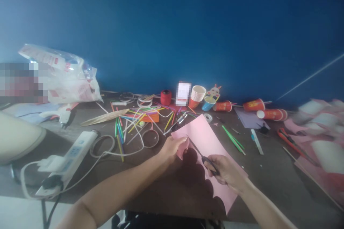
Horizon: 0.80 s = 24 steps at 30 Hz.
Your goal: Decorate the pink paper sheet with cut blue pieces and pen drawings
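Pink paper [205,136], pinched in the left hand's [171,147] grip, likely cuts smoothest when turned gently into the scissors [211,165] wrapped by the right hand's [222,170] grip.

blue wall [172,32] in bkgd, brighter at L, dk brn table [161,195], pale flr [21,211]

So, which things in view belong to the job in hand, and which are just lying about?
In use:
pink paper, held in the left hand
black-handled scissors, in the right hand, at the paper

Apparently just lying about:
green sticks
power strip
red spool
blue cup
plastic bag
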Available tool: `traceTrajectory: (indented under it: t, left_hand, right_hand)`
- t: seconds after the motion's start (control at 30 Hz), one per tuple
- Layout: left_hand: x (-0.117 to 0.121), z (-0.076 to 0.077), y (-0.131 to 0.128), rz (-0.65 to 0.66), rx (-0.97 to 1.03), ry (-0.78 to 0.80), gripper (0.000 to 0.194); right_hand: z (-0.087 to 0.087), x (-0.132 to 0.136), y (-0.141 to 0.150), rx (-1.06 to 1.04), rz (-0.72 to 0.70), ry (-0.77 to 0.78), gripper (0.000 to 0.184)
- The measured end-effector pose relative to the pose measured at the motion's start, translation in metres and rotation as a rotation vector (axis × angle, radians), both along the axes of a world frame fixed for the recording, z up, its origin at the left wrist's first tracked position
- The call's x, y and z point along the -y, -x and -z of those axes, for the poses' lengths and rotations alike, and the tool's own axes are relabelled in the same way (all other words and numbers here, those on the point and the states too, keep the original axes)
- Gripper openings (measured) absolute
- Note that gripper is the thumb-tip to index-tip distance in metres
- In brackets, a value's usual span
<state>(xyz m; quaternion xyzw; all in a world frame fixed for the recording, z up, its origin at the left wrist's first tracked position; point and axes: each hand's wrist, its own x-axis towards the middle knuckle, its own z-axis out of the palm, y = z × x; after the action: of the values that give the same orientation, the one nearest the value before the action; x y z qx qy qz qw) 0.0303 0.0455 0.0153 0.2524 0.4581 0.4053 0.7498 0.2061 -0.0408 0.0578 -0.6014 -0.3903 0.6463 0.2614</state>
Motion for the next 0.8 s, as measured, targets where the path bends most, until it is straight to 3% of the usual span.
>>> traceTrajectory:
  t: [0.17, 0.4, 0.6, 0.8]
  left_hand:
    - [0.0, 0.0, 0.001, 0.029, -0.002, 0.007, 0.024]
    - [-0.001, -0.004, 0.001, 0.042, 0.0, 0.021, 0.023]
    - [-0.002, 0.001, 0.003, 0.075, -0.006, 0.009, 0.024]
    - [-0.002, 0.006, 0.005, 0.086, -0.015, -0.006, 0.023]
  right_hand:
    - [-0.003, -0.001, -0.005, 0.004, -0.032, 0.006, 0.04]
    - [0.004, -0.003, -0.009, 0.016, -0.037, 0.012, 0.036]
    - [0.006, -0.005, -0.017, 0.044, -0.074, -0.003, 0.046]
    - [0.007, -0.005, -0.018, 0.05, -0.071, 0.008, 0.038]
